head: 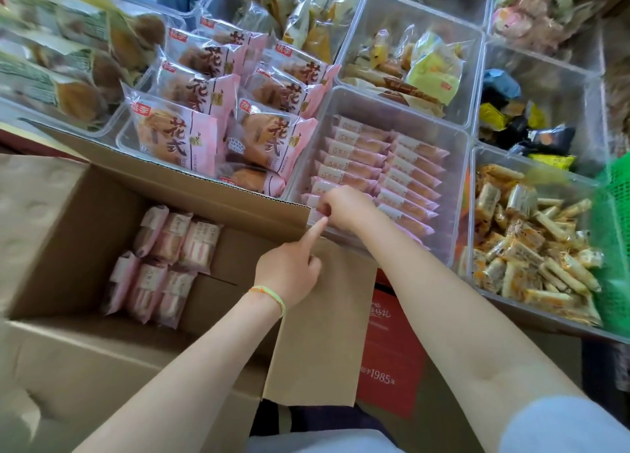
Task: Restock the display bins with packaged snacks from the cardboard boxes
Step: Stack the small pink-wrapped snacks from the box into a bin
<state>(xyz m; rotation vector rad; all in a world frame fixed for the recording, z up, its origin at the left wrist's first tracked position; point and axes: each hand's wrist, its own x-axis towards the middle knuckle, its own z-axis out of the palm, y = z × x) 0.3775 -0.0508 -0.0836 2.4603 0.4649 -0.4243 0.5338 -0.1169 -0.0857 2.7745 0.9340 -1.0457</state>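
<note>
An open cardboard box [68, 214] stands at the lower left with several pink snack packets [163, 265] left on its floor. Just beyond its right flap is a clear display bin [402, 111] filled with two neat rows of the same pink packets [402, 169]. My right hand [347, 207] reaches over the bin's near-left corner and pinches a pink packet at the front of the left row. My left hand [289, 272] hovers over the box flap, its index finger stretched out and touching that same packet from below, the other fingers curled.
Clear bins surround it: large pink bread packs [221, 121] to the left, orange-and-white stick snacks [528, 244] to the right, yellow packs [429, 67] behind, dark and yellow packs [525, 125] at the far right. A green basket [617, 234] and a red box [388, 350] stand nearby.
</note>
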